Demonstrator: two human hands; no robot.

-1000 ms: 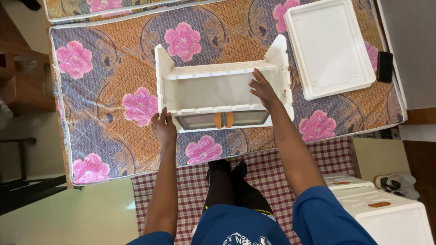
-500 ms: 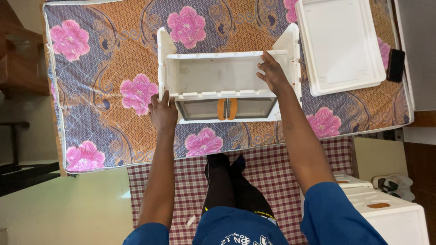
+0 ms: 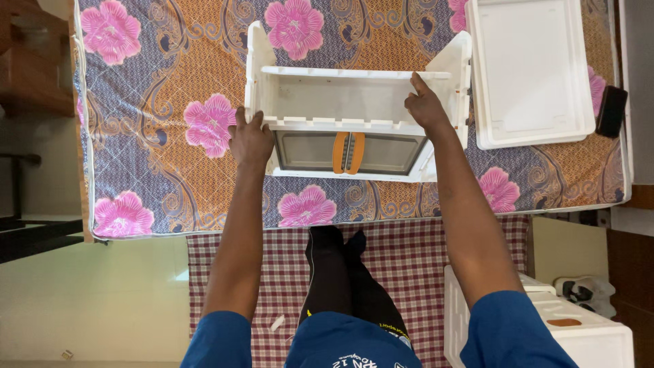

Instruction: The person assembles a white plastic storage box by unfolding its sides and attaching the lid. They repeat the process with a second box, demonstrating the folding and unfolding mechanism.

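While left hand point(image 3: 251, 140) and right hand point(image 3: 426, 107) grip one white cabinet point(image 3: 354, 102), two orange handles point(image 3: 348, 152), one tray point(image 3: 533, 68).

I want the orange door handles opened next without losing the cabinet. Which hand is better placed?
Left, probably. The left hand grips the white cabinet beside the orange handles; the right hand sits higher.

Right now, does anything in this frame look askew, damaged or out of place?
Nothing looks damaged or spilled. The white cabinet frame lies on its back on the floral mattress, both hands on it. A loose white panel lies beside it.
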